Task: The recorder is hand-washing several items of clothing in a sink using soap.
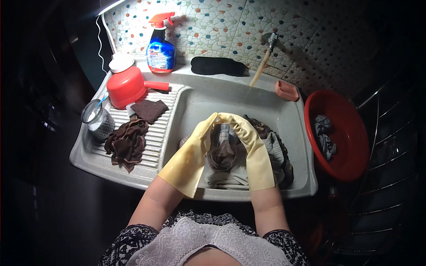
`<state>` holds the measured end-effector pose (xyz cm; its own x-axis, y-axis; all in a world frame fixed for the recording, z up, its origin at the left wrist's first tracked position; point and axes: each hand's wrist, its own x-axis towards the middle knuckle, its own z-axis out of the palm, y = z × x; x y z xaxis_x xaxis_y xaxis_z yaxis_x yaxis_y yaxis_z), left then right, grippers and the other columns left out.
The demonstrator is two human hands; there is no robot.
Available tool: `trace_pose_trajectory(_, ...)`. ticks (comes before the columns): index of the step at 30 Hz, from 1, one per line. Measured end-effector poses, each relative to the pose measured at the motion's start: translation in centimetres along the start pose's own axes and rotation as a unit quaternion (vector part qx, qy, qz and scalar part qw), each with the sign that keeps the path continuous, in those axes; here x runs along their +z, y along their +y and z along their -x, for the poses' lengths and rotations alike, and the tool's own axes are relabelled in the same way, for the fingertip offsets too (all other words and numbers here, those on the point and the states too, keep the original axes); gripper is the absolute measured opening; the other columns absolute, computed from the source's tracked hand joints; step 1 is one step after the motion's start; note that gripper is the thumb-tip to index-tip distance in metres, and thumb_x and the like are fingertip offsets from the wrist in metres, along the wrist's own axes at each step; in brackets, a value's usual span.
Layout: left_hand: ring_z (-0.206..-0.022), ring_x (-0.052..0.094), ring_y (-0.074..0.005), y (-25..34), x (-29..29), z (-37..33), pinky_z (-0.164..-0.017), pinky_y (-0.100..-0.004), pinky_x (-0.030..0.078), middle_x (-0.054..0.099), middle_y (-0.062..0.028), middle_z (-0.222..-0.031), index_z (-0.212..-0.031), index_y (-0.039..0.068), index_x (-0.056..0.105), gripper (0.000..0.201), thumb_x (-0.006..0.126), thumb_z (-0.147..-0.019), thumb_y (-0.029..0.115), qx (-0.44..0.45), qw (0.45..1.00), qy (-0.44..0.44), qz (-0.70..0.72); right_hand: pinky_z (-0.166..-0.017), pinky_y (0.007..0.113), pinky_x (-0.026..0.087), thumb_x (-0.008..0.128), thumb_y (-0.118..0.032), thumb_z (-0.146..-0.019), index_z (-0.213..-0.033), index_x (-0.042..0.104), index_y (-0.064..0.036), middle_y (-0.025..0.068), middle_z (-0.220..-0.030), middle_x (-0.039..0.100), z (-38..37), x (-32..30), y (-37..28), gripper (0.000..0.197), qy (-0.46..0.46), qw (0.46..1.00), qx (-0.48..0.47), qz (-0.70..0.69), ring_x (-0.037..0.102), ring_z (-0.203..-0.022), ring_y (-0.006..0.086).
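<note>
Gloved hands at a sink. The left hand (208, 128) and right hand (237, 124) meet at the fingertips, closed on a grey-brown cloth (223, 148) that hangs within the sink (191, 99). The sink also contains pale cloth (233, 178) and dark cloth (289, 172). At right, a red basin (312, 137) holds grey cloth (326, 137); at left, a mesh-patterned cup (103, 127) contains white material (94, 116) and a slender blue item (103, 98).
</note>
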<state>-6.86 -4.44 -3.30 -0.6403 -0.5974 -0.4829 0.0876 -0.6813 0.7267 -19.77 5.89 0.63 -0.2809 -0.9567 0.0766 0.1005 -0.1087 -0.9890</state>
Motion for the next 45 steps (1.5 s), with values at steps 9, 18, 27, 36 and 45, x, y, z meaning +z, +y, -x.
trace_pose_trajectory(9,-0.073,0.059,-0.0091,2.3,2.0,4.4,-0.064,-0.0203,0.044,0.067,-0.0033,-0.087,-0.102,-0.002,0.066,0.022,0.068,-0.09,0.016,0.085,0.973,-0.205,-0.071,-0.064,0.023,0.048,0.07,-0.019,-0.09,-0.088,0.068,0.0023,0.0011,-0.076,0.065,0.8,-3.8,0.5,0.021,-0.025,0.976,0.125,0.178,0.057,-0.069,0.0077)
trace_pose_trajectory(18,-0.063,0.054,-0.0057,0.4,-0.5,1.3,-0.058,-0.0236,0.044,0.063,0.0012,-0.073,-0.088,-0.001,0.067,0.021,0.074,-0.082,0.018,0.101,0.913,-0.2,-0.342,-0.07,0.025,0.052,0.066,-0.008,-0.09,-0.096,0.068,0.0044,0.0057,-0.089,0.069,1.2,-5.9,-1.7,0.014,0.144,0.989,0.011,0.03,0.063,-0.077,0.0137)
trace_pose_trajectory(27,-0.08,0.066,-0.0203,-0.7,-1.7,-0.5,-0.073,-0.0334,0.055,0.068,-0.0099,-0.088,-0.093,0.006,0.065,0.008,0.065,-0.09,0.014,0.058,0.968,-0.212,0.123,-0.065,0.028,0.053,0.057,-0.012,-0.093,-0.108,0.069,-0.0035,0.01,-0.091,0.068,-0.7,-5.7,2.0,0.02,0.274,0.952,0.027,-0.136,0.065,-0.076,0.0178)
trace_pose_trajectory(36,-0.052,0.052,-0.0134,-2.2,-4.6,-3.1,-0.048,-0.0249,0.044,0.055,0.0014,-0.061,-0.091,0.008,0.062,0.044,0.042,-0.1,0.047,-0.148,0.735,-0.555,0.359,-0.08,0.03,0.051,0.048,-0.023,-0.099,-0.115,0.059,-0.0073,0.0095,-0.105,0.066,-3.3,3.8,2.5,0.025,0.159,0.858,0.042,0.486,0.063,-0.092,0.0207)
trace_pose_trajectory(45,-0.077,0.065,-0.0245,-2.9,0.9,-0.5,-0.069,-0.0417,0.056,0.064,-0.0092,-0.099,-0.111,0.007,0.06,0.028,0.053,-0.096,0.029,-0.058,0.994,-0.023,0.094,-0.068,0.04,0.053,0.048,-0.032,-0.096,-0.084,0.067,-0.0086,0.0148,-0.088,0.069,-2.4,2.2,4.3,0.033,0.245,0.861,0.008,0.445,0.067,-0.078,0.0325)
